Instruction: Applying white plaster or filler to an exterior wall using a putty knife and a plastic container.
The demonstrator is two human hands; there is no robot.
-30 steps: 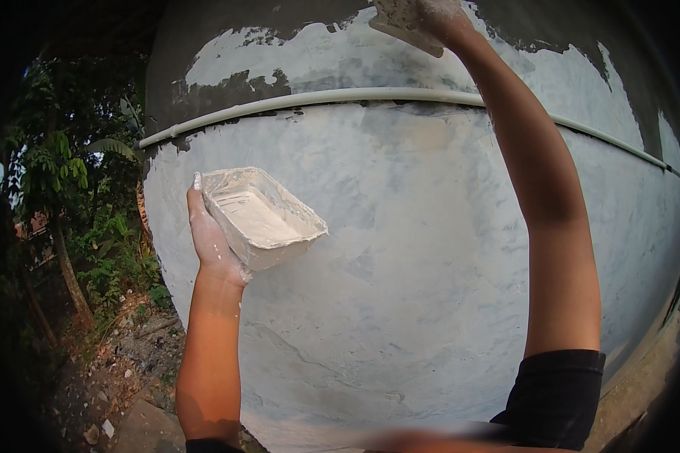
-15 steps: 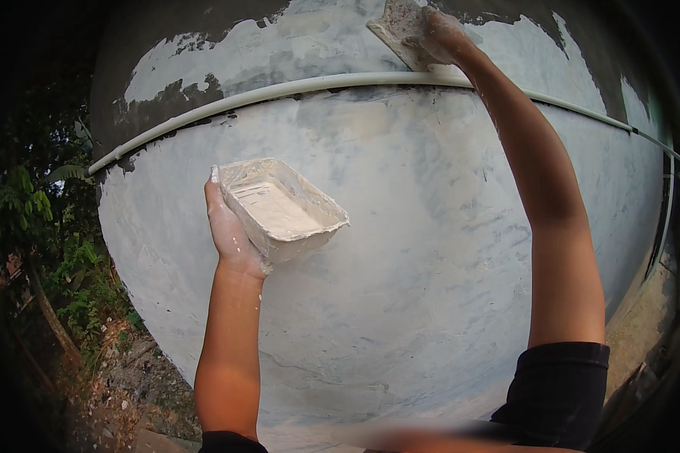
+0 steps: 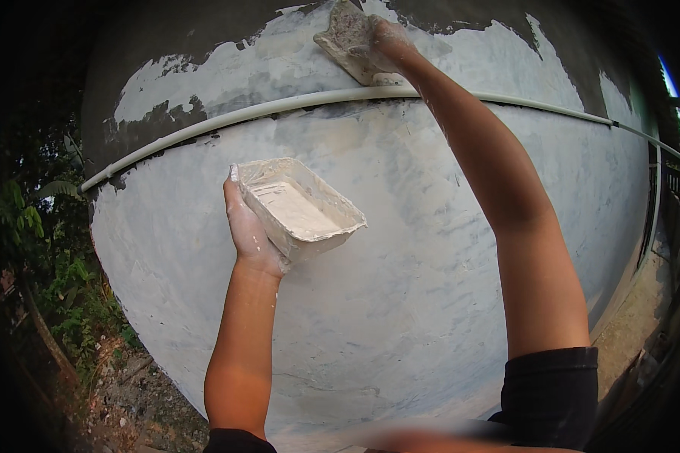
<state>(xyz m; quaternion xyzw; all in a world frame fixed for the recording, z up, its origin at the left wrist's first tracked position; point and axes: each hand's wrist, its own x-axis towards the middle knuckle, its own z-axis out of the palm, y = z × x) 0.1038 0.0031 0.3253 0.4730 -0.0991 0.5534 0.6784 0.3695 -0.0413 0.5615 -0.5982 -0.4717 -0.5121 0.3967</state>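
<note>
My left hand [image 3: 251, 230] is closed around the near left side of a rectangular plastic tub [image 3: 329, 240], its rim caked with plaster. Inside the tub lies creamy off-white wall putty [image 3: 293, 208]. Up high, my right hand [image 3: 391, 44] grips a flat, plaster-smeared trowel [image 3: 347, 39], with its blade against the wall just above the pipe. White smears cover both hands. The wall [image 3: 400, 249] has a pale skim coat below the pipe and a ragged-edged pale patch above it. My right fingers are partly hidden behind the hand and trowel.
A white pipe [image 3: 279, 104] runs across the wall, bowed by the lens. Bare dark grey render [image 3: 181, 38] shows along the top. Green plants [image 3: 72, 279] and rubble-strewn ground [image 3: 143, 392] lie to the left; a paved strip [image 3: 635, 302] runs along the right.
My right hand and the trowel have moved left along the wall above the pipe. The tub in my left hand appears slightly further right, as the whole view has shifted a little.
</note>
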